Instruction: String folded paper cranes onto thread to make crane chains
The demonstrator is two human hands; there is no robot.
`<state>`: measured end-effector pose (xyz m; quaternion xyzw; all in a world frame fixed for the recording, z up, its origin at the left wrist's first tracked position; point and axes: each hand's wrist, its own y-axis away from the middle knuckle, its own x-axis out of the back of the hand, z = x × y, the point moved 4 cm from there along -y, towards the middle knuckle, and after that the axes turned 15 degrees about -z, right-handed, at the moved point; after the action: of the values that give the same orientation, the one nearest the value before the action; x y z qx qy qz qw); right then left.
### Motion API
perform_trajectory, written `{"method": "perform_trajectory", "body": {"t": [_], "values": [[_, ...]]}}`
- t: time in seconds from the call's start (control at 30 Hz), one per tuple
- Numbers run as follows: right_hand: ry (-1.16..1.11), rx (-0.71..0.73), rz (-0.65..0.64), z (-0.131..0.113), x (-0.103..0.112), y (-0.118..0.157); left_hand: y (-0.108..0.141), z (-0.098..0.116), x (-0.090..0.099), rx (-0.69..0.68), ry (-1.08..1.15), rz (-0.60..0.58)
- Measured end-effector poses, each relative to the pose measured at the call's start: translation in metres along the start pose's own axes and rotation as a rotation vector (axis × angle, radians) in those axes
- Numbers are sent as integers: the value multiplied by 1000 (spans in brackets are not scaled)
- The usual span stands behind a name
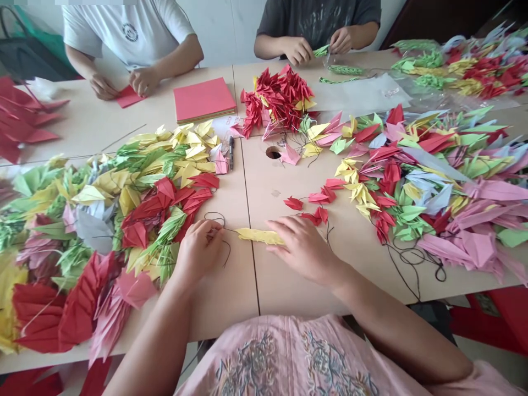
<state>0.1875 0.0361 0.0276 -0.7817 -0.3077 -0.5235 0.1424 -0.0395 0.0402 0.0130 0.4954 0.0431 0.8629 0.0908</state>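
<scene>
Near the middle of the table, a row of yellow folded-paper pieces [259, 236] lies packed together on a thin black cord [227, 254]. My left hand [201, 248] is closed on the cord at the row's left, its fingertips pinched and partly hidden; loose loops of cord show around it. The right end of the yellow row goes between the thumb and fingers of my right hand [303, 248], which hides that end. Just beyond my right hand are small red folded papers [319, 214].
Colourful folded-paper strings [103, 187] heap at left, more [429, 170] at right. Red folded papers [280, 96] pile behind a table hole [273, 152]. A red paper stack [204, 100] and a pen [231, 153] lie nearby. Two people work opposite, one handling red paper [130, 97].
</scene>
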Motion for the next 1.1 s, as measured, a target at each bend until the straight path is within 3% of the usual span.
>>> {"method": "perform_trajectory", "body": {"t": [0.17,0.27,0.33,0.47,0.6,0.8,1.1], "values": [[4,-104,85,32,2,55,6,12,2,-81,-63,112],[-1,-150,61,45,-3,78,11,33,-2,-264,-143,139],[-1,-166,54,48,-6,86,13,48,-10,-416,-190,69],[-27,-187,40,46,-12,87,11,71,-32,-587,-197,-139],[-39,-196,30,42,-16,77,3,90,-51,-673,-173,-233],[-86,-136,68,39,-19,61,-8,109,-68,-714,-179,-270],[-78,-127,162,45,-17,66,-12,98,-73,-695,-150,-221]]}}
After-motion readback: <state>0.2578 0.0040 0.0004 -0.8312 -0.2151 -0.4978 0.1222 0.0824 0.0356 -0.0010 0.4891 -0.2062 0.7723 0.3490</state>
